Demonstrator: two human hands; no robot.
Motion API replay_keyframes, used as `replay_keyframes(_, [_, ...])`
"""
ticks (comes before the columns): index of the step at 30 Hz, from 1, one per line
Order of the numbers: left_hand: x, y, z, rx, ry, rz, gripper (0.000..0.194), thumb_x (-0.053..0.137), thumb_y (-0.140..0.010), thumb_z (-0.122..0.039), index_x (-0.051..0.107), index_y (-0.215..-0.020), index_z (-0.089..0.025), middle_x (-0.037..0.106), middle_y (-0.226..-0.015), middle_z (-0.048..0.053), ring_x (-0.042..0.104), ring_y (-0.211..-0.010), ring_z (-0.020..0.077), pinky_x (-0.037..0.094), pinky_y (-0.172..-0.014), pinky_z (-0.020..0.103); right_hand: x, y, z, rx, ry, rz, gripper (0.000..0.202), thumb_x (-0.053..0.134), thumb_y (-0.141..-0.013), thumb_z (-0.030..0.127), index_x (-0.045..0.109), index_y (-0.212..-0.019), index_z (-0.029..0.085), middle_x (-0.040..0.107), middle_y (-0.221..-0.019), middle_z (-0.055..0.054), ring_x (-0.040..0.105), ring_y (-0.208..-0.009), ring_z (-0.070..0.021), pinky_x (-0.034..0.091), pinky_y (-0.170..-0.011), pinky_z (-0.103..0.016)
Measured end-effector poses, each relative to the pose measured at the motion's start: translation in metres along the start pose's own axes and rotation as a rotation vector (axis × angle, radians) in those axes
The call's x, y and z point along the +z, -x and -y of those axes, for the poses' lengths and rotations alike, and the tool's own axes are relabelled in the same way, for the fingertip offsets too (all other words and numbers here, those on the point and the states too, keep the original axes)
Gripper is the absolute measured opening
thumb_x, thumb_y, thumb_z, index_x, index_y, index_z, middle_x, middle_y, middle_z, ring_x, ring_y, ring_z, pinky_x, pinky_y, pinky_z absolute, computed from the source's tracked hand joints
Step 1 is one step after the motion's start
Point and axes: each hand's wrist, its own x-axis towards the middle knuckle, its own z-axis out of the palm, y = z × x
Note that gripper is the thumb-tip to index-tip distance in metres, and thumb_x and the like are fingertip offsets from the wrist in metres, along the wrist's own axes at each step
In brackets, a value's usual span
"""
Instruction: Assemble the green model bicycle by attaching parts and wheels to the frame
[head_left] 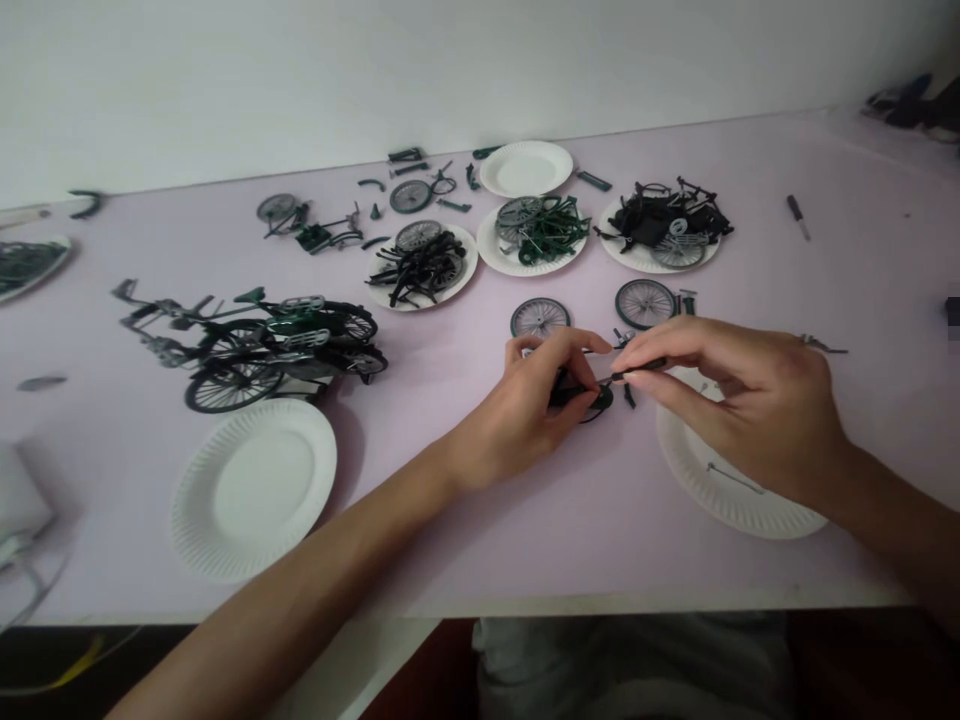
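My left hand [517,405] is closed on a small dark model bicycle part [601,398], pinched low over the table; the fingers hide much of it. In my right hand [750,390], thumb and fingers pinch the dark handle of a small screwdriver [646,367]. Its thin tip points left and meets the part at my left fingertips. Just beyond my hands lie two spoked toy wheels, a left wheel [540,317] and a right wheel [645,302]. Under my right hand, a paper plate [686,470] bears a thin metal rod [733,478] and tiny pieces.
Assembled model bicycles [300,340] stand at the left, behind a bare paper plate [262,480]. Farther back, plates hold black parts [420,265], green parts [547,235] and more black parts [667,220]. Another screwdriver [797,215] lies at the right.
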Motion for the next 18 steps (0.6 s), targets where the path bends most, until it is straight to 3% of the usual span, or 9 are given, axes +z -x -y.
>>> replay_keyframes(3, [0.0003,0.0003,0.0020,0.006,0.013,0.002,0.037,0.060,-0.097,-0.012,0.050,-0.129,-0.027,0.068,-0.097,0.000,0.066,-0.096,0.0164,0.048,-0.102,0.039,0.0013,0.0006,-0.0019,0.073,0.102,-0.045,0.007,0.069,-0.096,0.023,0.072,-0.095,0.030,0.079,-0.093,0.002,0.074,-0.077,-0.0184,0.060,-0.068,-0.033])
replay_keyframes(10, [0.0005,0.0004,0.0036,0.018,0.012,0.001,0.038,0.060,-0.097,-0.011,0.050,-0.129,-0.027,0.067,-0.099,-0.001,0.065,-0.098,0.0158,0.045,-0.106,0.041,0.0047,0.0008,-0.0029,-0.046,0.103,-0.017,0.012,0.066,-0.098,0.018,0.069,-0.100,0.030,0.078,-0.094,0.002,0.072,-0.077,-0.0154,0.058,-0.067,-0.031])
replay_keyframes(18, [0.0006,-0.0002,0.0041,0.016,-0.004,0.004,0.037,0.061,-0.097,-0.011,0.050,-0.129,-0.027,0.069,-0.099,-0.001,0.066,-0.099,0.0162,0.043,-0.108,0.041,0.0058,-0.0019,-0.0058,-0.053,0.100,-0.007,0.013,0.066,-0.098,0.018,0.070,-0.102,0.030,0.078,-0.097,0.002,0.072,-0.079,-0.0161,0.057,-0.066,-0.031])
